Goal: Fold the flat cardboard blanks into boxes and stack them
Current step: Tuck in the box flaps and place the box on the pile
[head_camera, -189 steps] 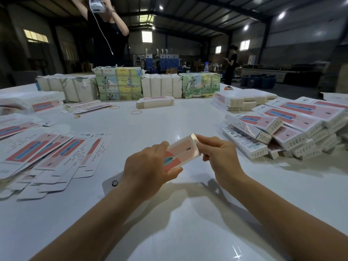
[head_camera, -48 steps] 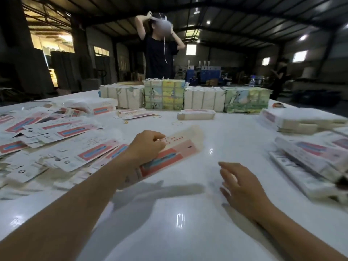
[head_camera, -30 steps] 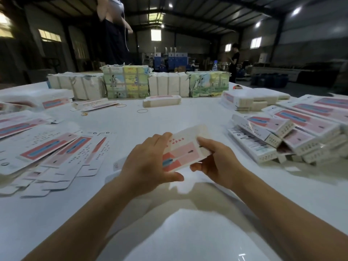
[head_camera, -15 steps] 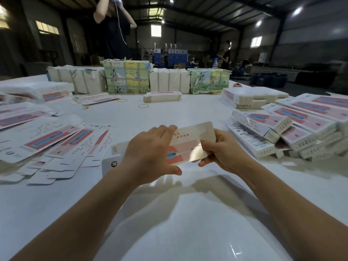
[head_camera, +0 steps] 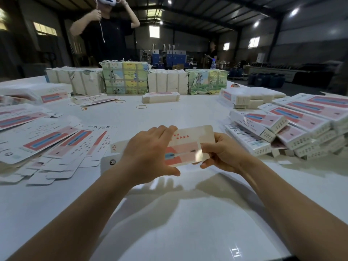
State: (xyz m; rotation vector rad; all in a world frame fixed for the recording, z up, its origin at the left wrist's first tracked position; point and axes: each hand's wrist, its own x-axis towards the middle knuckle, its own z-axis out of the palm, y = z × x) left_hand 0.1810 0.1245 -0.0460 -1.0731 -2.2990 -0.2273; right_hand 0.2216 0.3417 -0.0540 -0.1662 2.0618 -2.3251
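Left hand (head_camera: 148, 153) and right hand (head_camera: 224, 153) grip opposite ends of a cardboard blank (head_camera: 188, 146) above the table (head_camera: 188, 223)

The blank (head_camera: 188, 146) is cream with a pink panel, a blue mark and red print. The boxes (head_camera: 278, 129) are white with pink-and-blue panels. The surface (head_camera: 169, 213) is glossy white.
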